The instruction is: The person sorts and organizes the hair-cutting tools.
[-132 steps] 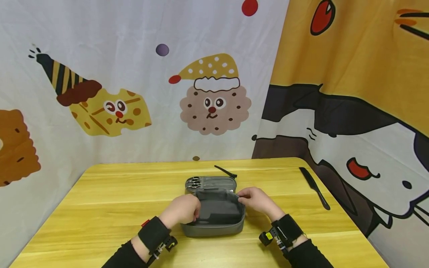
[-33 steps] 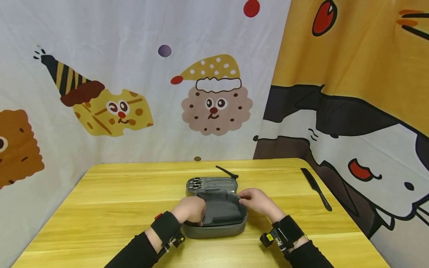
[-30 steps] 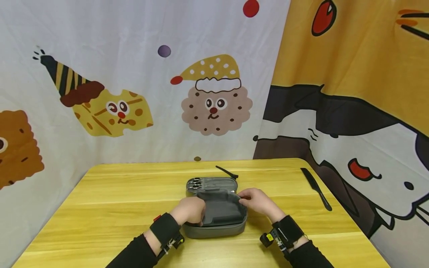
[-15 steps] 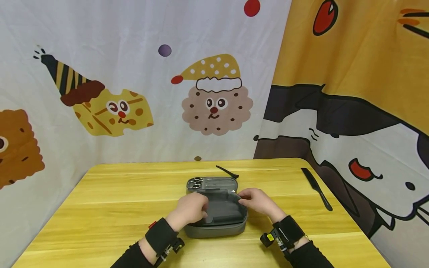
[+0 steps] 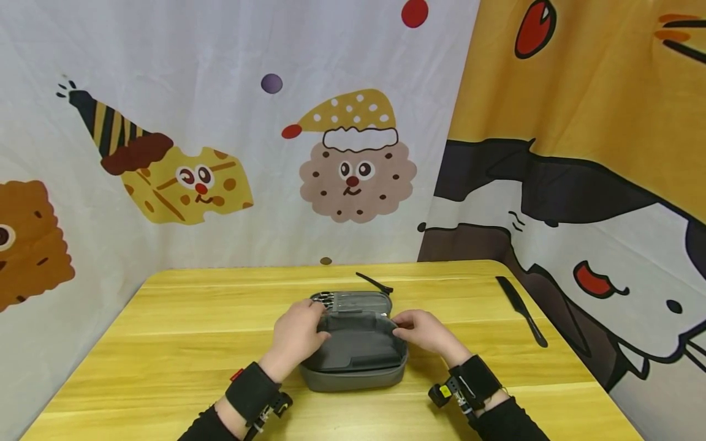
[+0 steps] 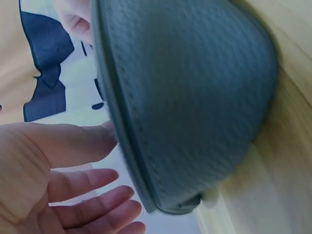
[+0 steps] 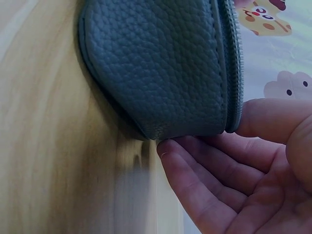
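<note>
A grey zippered case (image 5: 353, 381) with a pebbled surface sits on the table, its lid (image 5: 361, 301) folded back. Several scissors (image 5: 326, 300) are tucked at the left of the lid under a clear panel. Inside, a dark flat strip (image 5: 375, 361) lies along the front wall. My left hand (image 5: 298, 334) is at the case's back left, thumb (image 6: 83, 144) at the rim and fingers loosely extended beyond it. My right hand (image 5: 425, 331) holds the back right corner, its thumb (image 7: 273, 117) on the zipper edge and its fingers curled behind the wall.
A black hair clip (image 5: 375, 283) lies behind the lid. To the right, a black comb (image 5: 521, 311) with a handle lies near the edge of the wooden table (image 5: 193, 318). A printed curtain (image 5: 220, 122) hangs behind and to the right.
My left hand has come up out of the left side of the case and moved back and left to its rim, uncovering more of the interior. My right hand stays at its corner.
</note>
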Motion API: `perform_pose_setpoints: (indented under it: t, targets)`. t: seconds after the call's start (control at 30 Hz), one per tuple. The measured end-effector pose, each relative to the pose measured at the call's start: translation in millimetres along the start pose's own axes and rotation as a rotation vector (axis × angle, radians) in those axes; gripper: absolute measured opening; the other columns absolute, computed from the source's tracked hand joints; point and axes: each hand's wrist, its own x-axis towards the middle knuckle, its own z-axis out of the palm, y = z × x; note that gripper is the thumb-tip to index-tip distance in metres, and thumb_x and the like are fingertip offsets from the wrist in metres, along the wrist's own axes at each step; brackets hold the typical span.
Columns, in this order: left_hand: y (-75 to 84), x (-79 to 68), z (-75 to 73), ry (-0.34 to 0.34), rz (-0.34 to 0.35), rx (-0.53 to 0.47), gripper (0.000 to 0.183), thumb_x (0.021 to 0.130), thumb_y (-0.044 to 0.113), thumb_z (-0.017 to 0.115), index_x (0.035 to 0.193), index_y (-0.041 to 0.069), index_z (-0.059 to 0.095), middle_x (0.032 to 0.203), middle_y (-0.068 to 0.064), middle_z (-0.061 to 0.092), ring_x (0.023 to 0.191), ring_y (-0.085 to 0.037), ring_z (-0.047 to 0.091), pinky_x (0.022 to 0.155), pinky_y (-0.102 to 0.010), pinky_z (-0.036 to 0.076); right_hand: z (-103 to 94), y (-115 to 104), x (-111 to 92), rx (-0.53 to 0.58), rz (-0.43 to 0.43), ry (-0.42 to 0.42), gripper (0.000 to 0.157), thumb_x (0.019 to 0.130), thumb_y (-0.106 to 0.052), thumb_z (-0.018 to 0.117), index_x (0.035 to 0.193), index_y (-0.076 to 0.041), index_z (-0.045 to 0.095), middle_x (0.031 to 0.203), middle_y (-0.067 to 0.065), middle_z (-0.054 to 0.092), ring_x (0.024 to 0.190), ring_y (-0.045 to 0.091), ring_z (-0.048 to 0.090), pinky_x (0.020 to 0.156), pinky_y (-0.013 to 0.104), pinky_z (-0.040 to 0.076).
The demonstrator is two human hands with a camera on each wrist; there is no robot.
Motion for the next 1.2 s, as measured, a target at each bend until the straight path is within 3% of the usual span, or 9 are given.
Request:
perform_pose_setpoints:
  t: [0.23,0.4,0.57,0.77,1.03,1.2]
  targets:
    - [-8.3,-0.3,1.3,-0.046,-0.069,-0.04,0.059,0.071,0.027,0.091,0.117,0.001,0.064,0.101,-0.015,0.061,0.083,-0.028,0.059,0.06,-0.035,0.047,-0.2,0,0,-0.013,-0.004,0.005,0.02,0.093,-0.012,0.069,0.109,-0.001,0.072,0.1,0.005,0.07,0.089,0.017,0.064,0.079,0.037,0.052]
    - [-11.9,0.4,1.1,-0.092,-0.105,-0.067,0.061,0.071,0.029,0.091,0.115,-0.003,0.063,0.095,-0.014,0.06,0.08,-0.028,0.058,0.062,-0.037,0.049,-0.5,0,0,-0.012,-0.011,0.005,0.02,0.093,-0.012,0.068,0.109,0.0,0.072,0.1,0.005,0.07,0.089,0.018,0.064,0.079,0.037,0.052]
    - [-15.8,-0.7,3.1,-0.135,-0.13,-0.071,0.047,0.072,0.024,0.089,0.103,-0.001,0.065,0.081,-0.008,0.057,0.068,-0.022,0.054,0.058,-0.036,0.046,-0.8,0,0,-0.013,-0.022,0.004,0.019,0.093,-0.011,0.068,0.109,0.0,0.072,0.101,0.006,0.07,0.09,0.019,0.064,0.079,0.037,0.052]
    - [-20.5,-2.1,5.8,-0.146,-0.136,-0.109,0.021,0.074,0.008,0.08,0.078,0.008,0.059,0.067,-0.001,0.051,0.059,-0.016,0.045,0.052,-0.032,0.037,-0.8,1,0,-0.008,-0.023,0.003,0.019,0.093,-0.011,0.068,0.108,0.0,0.072,0.1,0.005,0.07,0.089,0.018,0.064,0.079,0.036,0.052]
    - [-22.5,-1.5,9.6,-0.109,-0.114,-0.127,0.026,0.075,0.0,0.073,0.063,0.013,0.054,0.06,0.003,0.048,0.055,-0.014,0.043,0.051,-0.029,0.035,-0.4,1,-1,-0.03,-0.029,0.029,0.024,0.095,-0.016,0.067,0.111,0.001,0.072,0.103,0.008,0.071,0.094,0.024,0.066,0.082,0.039,0.053]
    - [-22.6,-1.8,10.5,-0.101,-0.108,-0.145,0.029,0.077,-0.003,0.071,0.062,0.013,0.051,0.058,0.003,0.044,0.053,-0.013,0.04,0.051,-0.027,0.031,-6.9,0,-6,-0.05,-0.031,0.106,0.033,0.097,-0.023,0.065,0.117,0.003,0.07,0.109,0.012,0.07,0.099,0.029,0.067,0.087,0.042,0.053]
